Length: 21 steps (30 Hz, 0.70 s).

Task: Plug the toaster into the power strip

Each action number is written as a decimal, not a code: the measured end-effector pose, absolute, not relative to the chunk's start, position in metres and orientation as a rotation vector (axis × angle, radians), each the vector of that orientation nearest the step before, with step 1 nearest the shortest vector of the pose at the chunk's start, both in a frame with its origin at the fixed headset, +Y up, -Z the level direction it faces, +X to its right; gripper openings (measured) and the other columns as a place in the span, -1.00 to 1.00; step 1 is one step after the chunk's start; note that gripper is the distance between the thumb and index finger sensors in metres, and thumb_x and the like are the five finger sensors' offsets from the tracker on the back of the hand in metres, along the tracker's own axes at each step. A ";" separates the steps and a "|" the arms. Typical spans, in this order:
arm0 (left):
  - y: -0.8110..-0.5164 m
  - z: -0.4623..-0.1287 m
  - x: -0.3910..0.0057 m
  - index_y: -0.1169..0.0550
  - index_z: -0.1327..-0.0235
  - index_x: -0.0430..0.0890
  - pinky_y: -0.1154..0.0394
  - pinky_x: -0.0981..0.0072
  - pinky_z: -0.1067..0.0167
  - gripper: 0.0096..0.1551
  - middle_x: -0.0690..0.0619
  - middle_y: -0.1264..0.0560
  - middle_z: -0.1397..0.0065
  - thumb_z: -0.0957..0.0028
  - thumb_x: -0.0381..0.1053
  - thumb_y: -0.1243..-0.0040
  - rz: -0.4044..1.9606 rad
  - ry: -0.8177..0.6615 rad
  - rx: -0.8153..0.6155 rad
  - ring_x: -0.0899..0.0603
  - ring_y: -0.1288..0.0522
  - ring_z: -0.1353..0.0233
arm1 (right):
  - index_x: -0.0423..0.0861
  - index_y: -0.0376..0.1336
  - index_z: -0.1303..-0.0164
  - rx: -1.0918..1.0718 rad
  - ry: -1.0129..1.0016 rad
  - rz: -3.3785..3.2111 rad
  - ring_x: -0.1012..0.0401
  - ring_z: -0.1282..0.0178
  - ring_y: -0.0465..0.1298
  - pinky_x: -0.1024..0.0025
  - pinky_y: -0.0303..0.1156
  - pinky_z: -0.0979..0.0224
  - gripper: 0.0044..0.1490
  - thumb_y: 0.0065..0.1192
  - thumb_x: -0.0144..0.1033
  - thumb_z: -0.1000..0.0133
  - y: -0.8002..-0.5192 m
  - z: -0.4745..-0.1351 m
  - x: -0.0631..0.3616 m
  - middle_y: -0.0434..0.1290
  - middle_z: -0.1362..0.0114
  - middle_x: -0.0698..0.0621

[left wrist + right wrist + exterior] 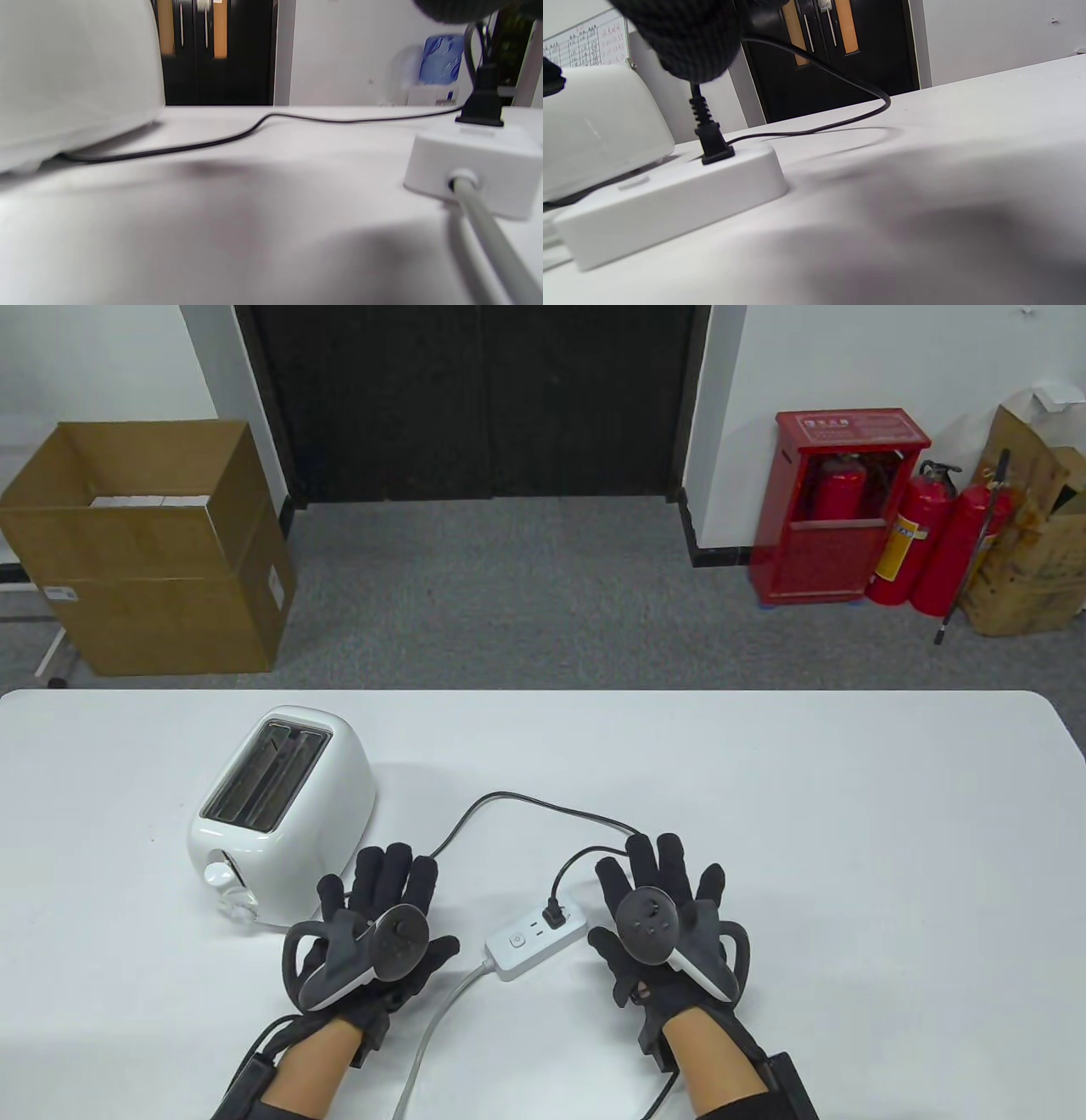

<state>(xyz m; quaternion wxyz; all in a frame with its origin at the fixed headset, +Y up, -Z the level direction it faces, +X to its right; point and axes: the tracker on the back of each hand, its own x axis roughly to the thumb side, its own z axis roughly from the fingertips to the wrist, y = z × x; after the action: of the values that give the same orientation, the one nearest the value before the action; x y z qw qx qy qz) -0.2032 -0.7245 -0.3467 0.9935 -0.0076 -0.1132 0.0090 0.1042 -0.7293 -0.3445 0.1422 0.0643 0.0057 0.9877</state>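
Observation:
A white toaster stands on the table's left side; it also shows in the left wrist view. Its black cord loops to a black plug that sits in the white power strip, seen too in the left wrist view and the right wrist view. My left hand lies flat and spread on the table, left of the strip. My right hand lies flat and spread right of the strip. Both hold nothing.
The strip's grey cable runs off the table's near edge between my hands. Beyond the white table stand a cardboard box and red fire extinguishers on the floor.

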 end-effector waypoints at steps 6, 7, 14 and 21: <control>-0.729 -0.345 -0.202 0.20 -0.62 0.12 0.26 -0.60 -0.30 0.17 -0.05 0.25 -0.76 0.13 0.57 0.10 0.005 -0.251 -0.019 -0.36 0.31 -0.71 | 0.28 -0.16 -0.59 0.194 0.063 2.864 0.04 -0.64 -0.58 -0.41 -0.56 -0.40 0.03 0.19 0.19 0.04 -0.738 -0.343 0.100 -0.37 -0.77 0.11; -0.730 -0.344 -0.202 0.21 -0.61 0.12 0.27 -0.60 -0.30 0.17 -0.05 0.27 -0.76 0.12 0.58 0.11 0.001 -0.248 -0.029 -0.36 0.32 -0.70 | 0.28 -0.16 -0.59 0.195 0.061 2.864 0.04 -0.64 -0.58 -0.41 -0.57 -0.39 0.03 0.19 0.19 0.04 -0.738 -0.344 0.100 -0.38 -0.77 0.11; -0.735 -0.345 -0.205 0.24 -0.60 0.12 0.29 -0.60 -0.28 0.18 -0.05 0.29 -0.75 0.12 0.58 0.14 -0.006 -0.243 -0.048 -0.37 0.35 -0.69 | 0.27 -0.15 -0.59 0.202 0.091 2.844 0.02 -0.64 -0.57 -0.41 -0.56 -0.38 0.01 0.17 0.19 0.03 -0.740 -0.345 0.099 -0.36 -0.77 0.08; -0.736 -0.344 -0.204 0.24 -0.60 0.12 0.29 -0.60 -0.28 0.17 -0.05 0.29 -0.75 0.12 0.58 0.14 -0.008 -0.245 -0.060 -0.37 0.34 -0.69 | 0.27 -0.15 -0.59 0.214 0.093 2.835 0.02 -0.64 -0.57 -0.41 -0.56 -0.38 0.00 0.17 0.18 0.03 -0.740 -0.345 0.098 -0.36 -0.78 0.08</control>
<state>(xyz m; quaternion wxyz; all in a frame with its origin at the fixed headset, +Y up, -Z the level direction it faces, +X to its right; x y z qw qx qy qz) -0.2041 -0.7359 -0.3439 0.9920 -0.0297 -0.1223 -0.0038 0.0983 -0.7403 -0.3452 0.1480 0.0743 0.0323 0.9857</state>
